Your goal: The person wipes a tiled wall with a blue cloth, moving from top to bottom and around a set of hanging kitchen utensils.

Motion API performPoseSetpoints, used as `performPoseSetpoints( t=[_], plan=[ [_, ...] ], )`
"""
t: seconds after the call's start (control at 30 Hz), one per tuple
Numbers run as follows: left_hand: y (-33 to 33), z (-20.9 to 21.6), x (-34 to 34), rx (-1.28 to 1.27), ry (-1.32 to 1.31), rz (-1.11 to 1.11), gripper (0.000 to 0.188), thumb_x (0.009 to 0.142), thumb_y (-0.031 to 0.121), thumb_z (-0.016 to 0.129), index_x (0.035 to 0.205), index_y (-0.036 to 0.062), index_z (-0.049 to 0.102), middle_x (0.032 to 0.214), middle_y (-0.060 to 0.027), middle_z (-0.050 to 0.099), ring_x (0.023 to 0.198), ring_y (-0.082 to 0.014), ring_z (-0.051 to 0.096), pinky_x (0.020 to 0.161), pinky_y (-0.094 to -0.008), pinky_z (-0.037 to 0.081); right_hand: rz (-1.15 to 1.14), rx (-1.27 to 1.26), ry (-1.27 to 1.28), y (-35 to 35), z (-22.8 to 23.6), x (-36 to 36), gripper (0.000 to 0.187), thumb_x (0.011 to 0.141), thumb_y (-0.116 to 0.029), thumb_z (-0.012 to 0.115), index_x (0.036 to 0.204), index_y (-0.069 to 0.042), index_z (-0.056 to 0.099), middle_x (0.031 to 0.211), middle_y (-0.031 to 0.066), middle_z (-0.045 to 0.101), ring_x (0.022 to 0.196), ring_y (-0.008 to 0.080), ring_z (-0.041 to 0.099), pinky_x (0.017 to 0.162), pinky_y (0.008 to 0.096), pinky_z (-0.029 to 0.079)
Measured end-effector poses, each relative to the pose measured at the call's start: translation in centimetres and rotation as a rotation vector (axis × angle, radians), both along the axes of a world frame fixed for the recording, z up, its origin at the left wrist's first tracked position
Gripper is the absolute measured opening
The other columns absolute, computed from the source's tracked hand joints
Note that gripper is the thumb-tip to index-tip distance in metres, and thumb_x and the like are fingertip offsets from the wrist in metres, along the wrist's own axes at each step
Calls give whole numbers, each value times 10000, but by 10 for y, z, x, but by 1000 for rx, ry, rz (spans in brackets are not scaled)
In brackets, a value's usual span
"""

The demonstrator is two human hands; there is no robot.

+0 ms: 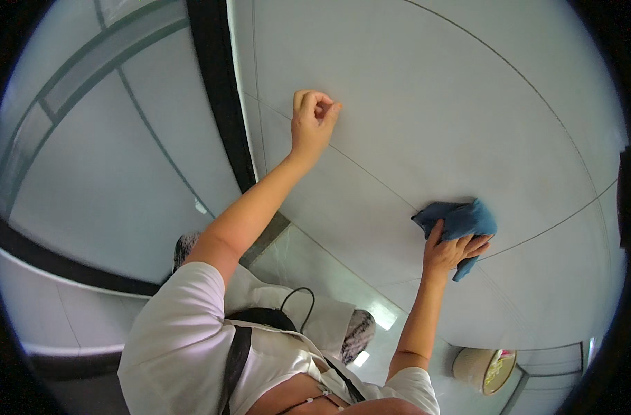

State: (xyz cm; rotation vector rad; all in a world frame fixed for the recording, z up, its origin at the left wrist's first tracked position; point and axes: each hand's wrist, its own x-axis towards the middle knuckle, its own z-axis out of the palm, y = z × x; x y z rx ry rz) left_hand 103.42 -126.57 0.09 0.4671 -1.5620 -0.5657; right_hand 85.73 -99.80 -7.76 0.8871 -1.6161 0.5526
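My right hand (445,254) presses a crumpled blue cloth (464,218) against the pale tiled wall (398,90). The fingers lie over the cloth's lower part, and one corner of it hangs below them. Higher up and to the left, my left hand (314,119) is raised in front of the same wall with its fingers curled in and the thumb close to them. Nothing shows in that hand. Whether it touches the wall I cannot tell.
A black frame (222,97) edges a greyish panel (115,159) on the left. Thin joints run across the wall tiles. Below is a shiny floor (295,259). A round woven basket (469,368) with colourful contents stands at the lower right. Something dark (626,197) sits at the right rim.
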Motion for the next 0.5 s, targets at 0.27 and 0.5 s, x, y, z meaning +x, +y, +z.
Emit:
performPoseSetpoints(
  t=[0.27,0.5],
  plan=[
    [-38,2,12,-540,-75,201,331,709,135,738,990,133,561,1191,-41,471,1084,-287,413,934,-419,332,-13,-79,25,-35,8,12,605,837,-299,596,1317,5,386,1401,214,319,1298,515,153,1014,652,126],
    [-83,13,50,-382,-263,124,291,758,84,675,1028,93,566,1202,-65,478,1114,-292,415,948,-408,345,-53,-73,-162,-153,26,70,623,788,-331,608,1282,-7,413,1317,229,369,1269,525,196,991,672,129]
  ],
)
